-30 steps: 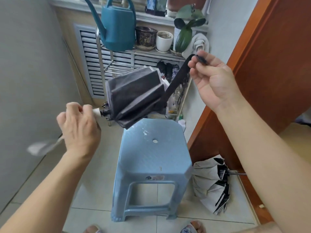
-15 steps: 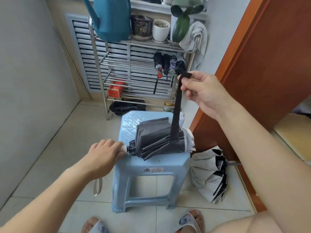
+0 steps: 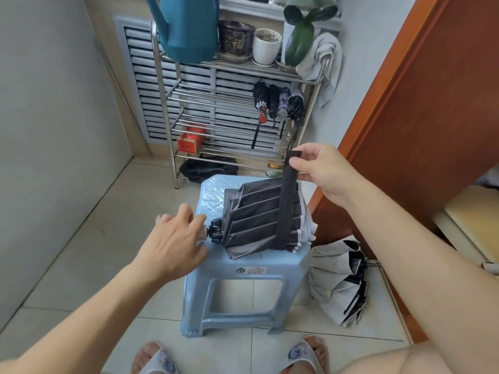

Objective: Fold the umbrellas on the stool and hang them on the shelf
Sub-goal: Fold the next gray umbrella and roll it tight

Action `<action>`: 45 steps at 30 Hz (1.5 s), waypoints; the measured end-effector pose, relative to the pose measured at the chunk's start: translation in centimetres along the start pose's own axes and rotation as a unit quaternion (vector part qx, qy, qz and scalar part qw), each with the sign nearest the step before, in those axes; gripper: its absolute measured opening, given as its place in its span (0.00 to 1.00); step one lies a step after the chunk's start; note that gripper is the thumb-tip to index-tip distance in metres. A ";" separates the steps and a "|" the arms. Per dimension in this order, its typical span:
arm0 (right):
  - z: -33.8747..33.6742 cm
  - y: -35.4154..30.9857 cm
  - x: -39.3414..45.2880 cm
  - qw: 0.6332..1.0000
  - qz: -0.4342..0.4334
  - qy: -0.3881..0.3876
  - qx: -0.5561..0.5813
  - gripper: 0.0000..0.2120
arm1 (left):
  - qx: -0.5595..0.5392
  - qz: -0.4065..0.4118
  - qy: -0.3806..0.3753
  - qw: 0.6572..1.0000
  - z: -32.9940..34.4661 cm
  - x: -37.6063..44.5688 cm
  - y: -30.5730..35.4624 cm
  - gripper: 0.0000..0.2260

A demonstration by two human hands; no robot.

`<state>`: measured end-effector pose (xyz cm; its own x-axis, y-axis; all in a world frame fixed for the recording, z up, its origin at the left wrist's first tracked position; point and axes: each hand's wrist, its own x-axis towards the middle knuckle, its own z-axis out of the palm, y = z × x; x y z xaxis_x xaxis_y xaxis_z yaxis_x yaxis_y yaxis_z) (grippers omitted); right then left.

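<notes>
Head view: umbrella (image 3: 259, 220) overhangs stool (image 3: 213, 190) right edge.

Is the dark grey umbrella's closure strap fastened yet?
Not fastened. The right hand holds the black strap up, free end off the dark grey umbrella.

Home balcony or utility corner, tiled floor.
Metal shelf (image 3: 237, 103) at 12 o'clock holds watering can (image 3: 186, 28), potted plants (image 3: 297, 36), hung umbrellas (image 3: 278, 103); louvered vent (image 3: 140, 90) behind; wooden door (image 3: 432, 103) at 2 o'clock; plastic stool (image 3: 243, 279) center.
</notes>
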<state>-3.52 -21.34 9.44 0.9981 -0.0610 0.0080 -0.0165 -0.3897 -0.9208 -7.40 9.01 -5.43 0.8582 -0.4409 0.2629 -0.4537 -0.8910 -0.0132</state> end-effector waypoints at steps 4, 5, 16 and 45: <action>-0.4 -0.2 -0.3 0.999 -0.025 -0.018 0.008 0.06 | -0.009 0.046 0.071 0.996 0.7 -0.9 0.0 0.11; -0.7 -0.1 -0.3 0.999 -0.030 -0.029 0.009 0.06 | -0.011 0.041 0.085 0.995 0.8 -0.9 -0.1 0.10; -1.5 4.6 -3.2 0.991 0.013 -0.129 -0.031 0.07 | -0.020 -0.100 0.075 0.992 1.9 1.3 0.7 0.15; 2.1 13.3 -12.2 0.910 0.267 0.074 0.307 0.02 | -0.663 -0.420 -0.108 0.611 -0.9 -0.3 9.6 0.05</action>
<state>-15.82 -23.83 -3.77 0.8375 -0.2315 -0.4950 -0.4163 0.3163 -0.8524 -12.28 0.70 -4.77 0.8687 -0.0199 -0.4950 0.4950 -0.0062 0.8689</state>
